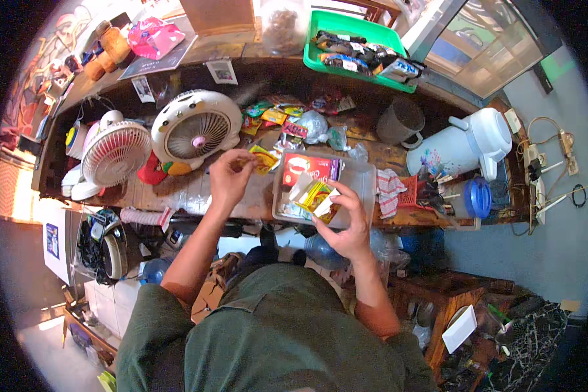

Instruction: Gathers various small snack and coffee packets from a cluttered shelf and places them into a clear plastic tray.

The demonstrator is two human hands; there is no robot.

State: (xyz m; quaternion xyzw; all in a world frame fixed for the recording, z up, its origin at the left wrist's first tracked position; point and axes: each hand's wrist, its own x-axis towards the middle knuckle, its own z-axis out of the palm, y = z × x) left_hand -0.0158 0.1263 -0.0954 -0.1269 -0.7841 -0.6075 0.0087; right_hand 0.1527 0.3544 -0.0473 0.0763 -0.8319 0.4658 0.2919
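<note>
A clear plastic box stands at the table's front edge with a red packet in it. Over the box, my right hand has thumb and fingers around yellow sachets, gripping them at their right side. A white patch shows on the sachets. To the left of the box, my left hand is raised with its fingertips pinched together. Whatever is between those fingertips is too small to make out. Just beyond them is another yellow sachet; whether they touch it I cannot tell.
Two fans, one pink-grilled and one white, stand at left. Loose sachets and plastic bags lie behind the box. At right are a grey mug, a pale blue jug and a red basket. A green tray sits on the shelf.
</note>
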